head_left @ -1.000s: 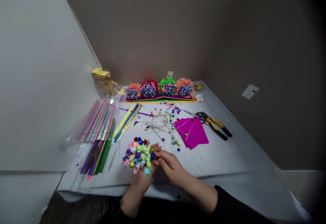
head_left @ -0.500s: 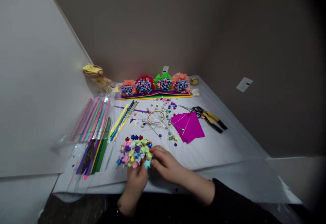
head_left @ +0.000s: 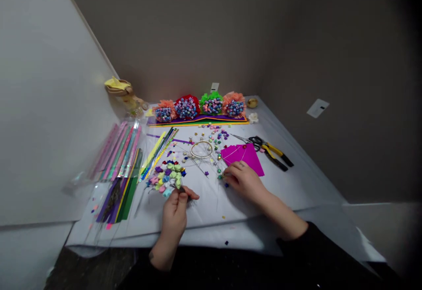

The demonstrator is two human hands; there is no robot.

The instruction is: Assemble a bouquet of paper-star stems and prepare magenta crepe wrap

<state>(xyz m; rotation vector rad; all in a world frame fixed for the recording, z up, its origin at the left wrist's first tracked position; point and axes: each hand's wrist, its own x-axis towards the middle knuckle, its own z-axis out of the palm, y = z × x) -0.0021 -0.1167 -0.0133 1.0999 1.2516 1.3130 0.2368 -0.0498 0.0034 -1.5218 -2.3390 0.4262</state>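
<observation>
My left hand (head_left: 174, 211) is closed round the thin wire stems of a bunch of folded paper stars (head_left: 166, 178). The bunch is tilted left, with green, purple, pink, yellow and blue heads. My right hand (head_left: 242, 180) is over the near left edge of the magenta paper sheets (head_left: 252, 160), its fingers pinched together among loose paper stars (head_left: 220, 176). Whatever is between those fingertips is hidden. Just beyond the hands lies a pale ring (head_left: 201, 156), with wires and small stars scattered around it.
Scissors (head_left: 255, 141) and yellow-black pliers (head_left: 277, 156) lie at the right. Paper strips (head_left: 158, 153) and plastic-wrapped strip packs (head_left: 115, 151) cover the left side. Several finished star bouquets (head_left: 187, 108) stand along the back, near a wall.
My right hand has left the bunch and moved right to the loose stars by the magenta paper. The bunch has tipped left and away in my left hand.
</observation>
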